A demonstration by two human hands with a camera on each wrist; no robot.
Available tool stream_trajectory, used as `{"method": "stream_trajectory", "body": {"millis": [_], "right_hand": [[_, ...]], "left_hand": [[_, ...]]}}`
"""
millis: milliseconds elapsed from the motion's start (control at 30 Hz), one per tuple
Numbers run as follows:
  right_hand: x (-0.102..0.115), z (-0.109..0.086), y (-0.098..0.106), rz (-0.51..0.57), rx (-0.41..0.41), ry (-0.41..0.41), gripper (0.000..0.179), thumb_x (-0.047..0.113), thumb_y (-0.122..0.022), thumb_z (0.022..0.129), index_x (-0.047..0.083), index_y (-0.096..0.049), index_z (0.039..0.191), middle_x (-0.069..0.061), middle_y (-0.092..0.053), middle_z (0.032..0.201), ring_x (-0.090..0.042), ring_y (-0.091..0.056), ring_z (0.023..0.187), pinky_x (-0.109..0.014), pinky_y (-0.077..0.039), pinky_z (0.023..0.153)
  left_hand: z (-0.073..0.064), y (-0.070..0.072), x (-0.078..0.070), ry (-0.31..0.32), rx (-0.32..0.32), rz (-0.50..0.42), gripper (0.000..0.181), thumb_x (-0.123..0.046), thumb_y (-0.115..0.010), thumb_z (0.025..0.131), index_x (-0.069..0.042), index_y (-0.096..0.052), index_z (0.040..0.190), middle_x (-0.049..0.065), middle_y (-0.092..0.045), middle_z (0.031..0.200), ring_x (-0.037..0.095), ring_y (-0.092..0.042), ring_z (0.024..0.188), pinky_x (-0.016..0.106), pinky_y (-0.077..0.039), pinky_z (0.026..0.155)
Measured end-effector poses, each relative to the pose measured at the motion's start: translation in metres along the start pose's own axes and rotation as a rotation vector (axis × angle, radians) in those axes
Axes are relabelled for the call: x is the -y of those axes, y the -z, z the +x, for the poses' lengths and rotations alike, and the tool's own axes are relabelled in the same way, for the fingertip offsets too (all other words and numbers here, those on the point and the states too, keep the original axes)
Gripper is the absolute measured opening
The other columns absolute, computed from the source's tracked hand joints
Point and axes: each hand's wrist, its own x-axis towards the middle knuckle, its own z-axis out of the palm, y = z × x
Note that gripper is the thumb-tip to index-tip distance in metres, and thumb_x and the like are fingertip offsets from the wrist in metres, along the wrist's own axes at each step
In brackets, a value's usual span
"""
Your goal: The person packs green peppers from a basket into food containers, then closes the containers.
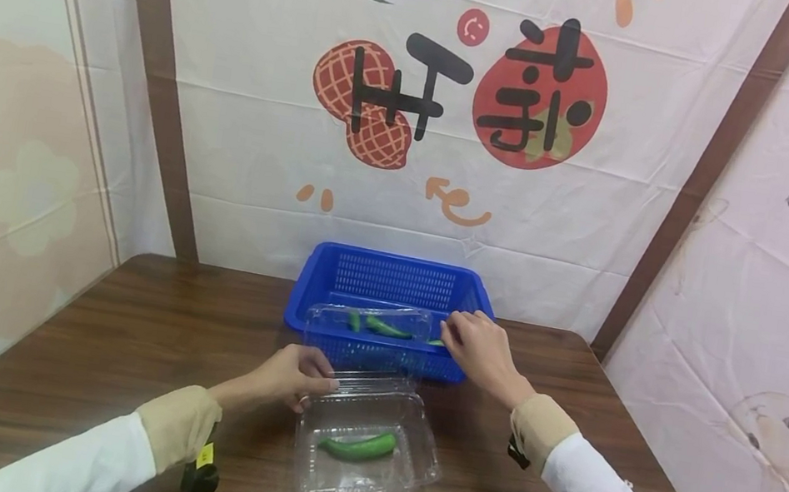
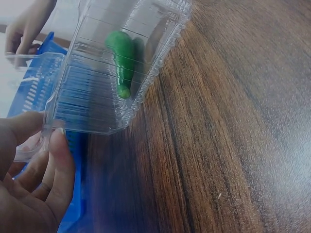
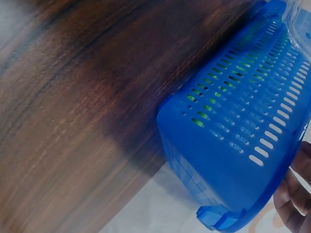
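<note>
My left hand pinches the hinge edge of a clear plastic clamshell box between thumb and fingers. The box lies open, its lid raised toward the blue basket. One green chili pepper rests in the bottom half. Beyond the lid, a few green peppers lie inside the basket and show through the clear plastic. Over the basket's right front rim, my right hand reaches in with bent fingers, close to a pepper's tip; I cannot tell whether it holds anything.
A brown wood-grain table carries the box and the basket. Printed cloth walls stand behind the table and along both sides. The slotted basket stands near the table's back edge.
</note>
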Motion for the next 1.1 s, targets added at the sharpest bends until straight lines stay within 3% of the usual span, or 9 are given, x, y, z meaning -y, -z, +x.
{"method": "stream_trajectory", "body": {"millis": [333,500,667,967,1100], "right_hand": [[-0.004,0.012,-0.010,-0.003,0.165,-0.126,0.021,0.016,-0.066,0.093,0.014,-0.061,0.073,0.007,-0.051,0.060,-0.013,-0.048,0.056,-0.032,-0.044,0.046],[-0.005,0.025,-0.013,0.065,0.313,-0.275,0.014,0.018,-0.070,0.092,0.010,-0.070,0.080,0.004,-0.060,0.066,-0.013,-0.053,0.057,-0.033,-0.048,0.050],[-0.002,0.041,-0.015,0.131,0.458,-0.424,0.009,0.018,-0.073,0.090,0.010,-0.075,0.088,-0.001,-0.070,0.081,-0.020,-0.063,0.072,-0.041,-0.055,0.066],[0.004,0.052,-0.026,0.169,0.611,-0.509,0.013,0.014,-0.072,0.090,0.008,-0.076,0.102,-0.006,-0.072,0.101,-0.026,-0.067,0.091,-0.045,-0.056,0.082],[0.003,0.051,-0.028,0.206,0.652,-0.524,0.011,0.014,-0.074,0.090,0.009,-0.076,0.099,-0.005,-0.072,0.098,-0.024,-0.066,0.089,-0.046,-0.055,0.085]], "left_hand": [[0.000,-0.001,0.000,0.007,-0.005,0.016,0.027,-0.016,-0.077,0.088,0.003,-0.063,0.101,0.008,-0.068,0.078,0.016,-0.059,0.055,0.036,-0.057,0.050],[0.000,-0.001,-0.001,0.007,-0.007,0.014,0.026,-0.015,-0.077,0.088,0.003,-0.063,0.100,0.008,-0.068,0.078,0.016,-0.059,0.055,0.035,-0.058,0.051],[0.002,0.000,0.001,0.021,-0.013,0.021,0.025,-0.015,-0.076,0.088,0.003,-0.063,0.099,0.008,-0.067,0.077,0.016,-0.059,0.056,0.035,-0.058,0.052],[0.003,0.000,0.000,0.039,-0.013,0.015,0.026,-0.016,-0.077,0.088,0.002,-0.063,0.100,0.009,-0.067,0.077,0.016,-0.059,0.056,0.035,-0.058,0.052],[0.000,-0.001,-0.003,0.028,-0.012,0.006,0.026,-0.015,-0.077,0.087,0.003,-0.062,0.100,0.011,-0.067,0.076,0.016,-0.058,0.055,0.035,-0.058,0.051]]}}
